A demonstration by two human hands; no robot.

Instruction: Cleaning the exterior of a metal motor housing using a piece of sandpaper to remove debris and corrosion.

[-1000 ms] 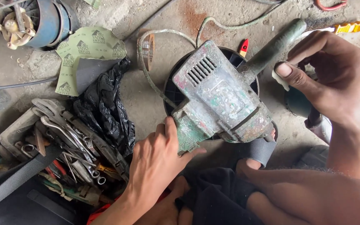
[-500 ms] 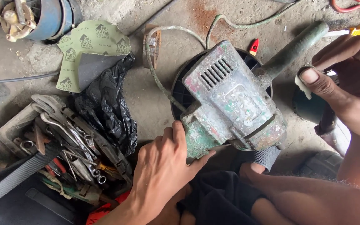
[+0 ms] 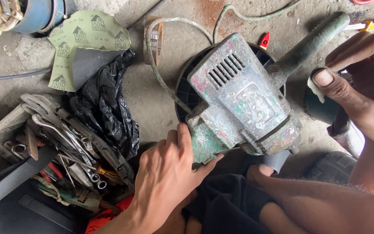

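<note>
Resting on a black round base [image 3: 187, 93] on the concrete floor [image 3: 161, 104], the worn green power tool [image 3: 243, 104] fills the middle of the view, its vented grey housing facing up and its long green side handle [image 3: 310, 45] pointing up and to the right. Compared with the frame 0.5 s earlier, the tool sits slightly lower and further right in the view and its pose is much the same. The left hand [image 3: 165, 182] still grips the tool's lower left corner, thumb pressed along the bottom edge and fingers wrapped over the side. The right hand [image 3: 360, 82] has drawn a little closer to the handle, its fingers curled and pinching a small pale scrap [image 3: 314, 89] under the thumb, just apart from the tool. At left, an open toolbox [image 3: 5, 130] holds a jumble of wrenches [image 3: 61, 138], beside a crumpled black plastic bag [image 3: 109, 108] and a torn sheet of green-backed sandpaper [image 3: 87, 39]. A pale cord [image 3: 161, 73] loops from the tool across the floor.
</note>
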